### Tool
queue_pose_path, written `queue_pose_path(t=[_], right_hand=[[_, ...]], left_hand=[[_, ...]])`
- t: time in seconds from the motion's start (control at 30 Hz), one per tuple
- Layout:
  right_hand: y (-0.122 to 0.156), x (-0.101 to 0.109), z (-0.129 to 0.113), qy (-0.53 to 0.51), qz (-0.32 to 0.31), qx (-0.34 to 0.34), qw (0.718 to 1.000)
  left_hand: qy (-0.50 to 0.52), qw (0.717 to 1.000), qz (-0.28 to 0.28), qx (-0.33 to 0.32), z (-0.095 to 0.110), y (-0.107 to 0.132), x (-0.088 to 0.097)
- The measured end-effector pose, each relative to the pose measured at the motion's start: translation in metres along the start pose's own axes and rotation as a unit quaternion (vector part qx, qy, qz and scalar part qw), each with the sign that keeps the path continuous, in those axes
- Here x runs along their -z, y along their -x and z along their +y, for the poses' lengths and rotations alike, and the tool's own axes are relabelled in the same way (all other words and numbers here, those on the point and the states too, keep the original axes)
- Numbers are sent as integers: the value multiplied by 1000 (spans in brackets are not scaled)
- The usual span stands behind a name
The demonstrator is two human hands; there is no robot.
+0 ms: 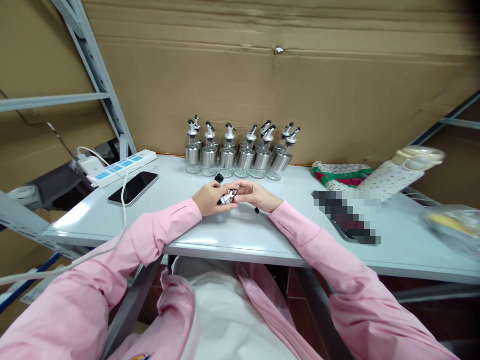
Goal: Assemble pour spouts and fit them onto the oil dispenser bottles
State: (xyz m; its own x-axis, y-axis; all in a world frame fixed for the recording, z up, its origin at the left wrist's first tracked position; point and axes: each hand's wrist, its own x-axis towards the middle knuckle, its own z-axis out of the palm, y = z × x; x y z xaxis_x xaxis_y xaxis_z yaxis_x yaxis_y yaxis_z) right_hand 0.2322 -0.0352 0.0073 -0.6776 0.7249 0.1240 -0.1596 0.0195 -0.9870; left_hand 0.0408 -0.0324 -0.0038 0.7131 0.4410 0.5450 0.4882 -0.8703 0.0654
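My left hand (210, 200) is closed around a silver-and-black pour spout (227, 198), in front of me above the table. The fingertips of my right hand (260, 196) pinch together at the spout's dark end, and its lower part is hidden by my left fingers. Just behind my left hand, a black ribbed stopper (219, 178) shows. A small black piece (257, 210) lies under my right hand. Beyond both hands stand several glass oil bottles (227, 159) with steel sleeves, each topped by a similar spout, close together in rows.
At left are a power strip (125, 167), a phone (134, 188) and a white cable (125, 210) crossing my left sleeve. A dotted tumbler (401, 172), a patterned cloth (343, 175), a blurred-out dark object (345, 217) and a plastic-wrapped bowl (455, 227) are at right. Cardboard (240, 85) stands behind.
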Motion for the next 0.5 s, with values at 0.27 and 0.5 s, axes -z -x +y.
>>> queue_pose_path(t=[0.27,0.5], right_hand=[[1,1,1,2,3,8,1000],[1,0,0,0,9,8,1000]], left_hand=[[1,1000,-4,4,1,0,2],[11,1000,-3,10,2,0,3]])
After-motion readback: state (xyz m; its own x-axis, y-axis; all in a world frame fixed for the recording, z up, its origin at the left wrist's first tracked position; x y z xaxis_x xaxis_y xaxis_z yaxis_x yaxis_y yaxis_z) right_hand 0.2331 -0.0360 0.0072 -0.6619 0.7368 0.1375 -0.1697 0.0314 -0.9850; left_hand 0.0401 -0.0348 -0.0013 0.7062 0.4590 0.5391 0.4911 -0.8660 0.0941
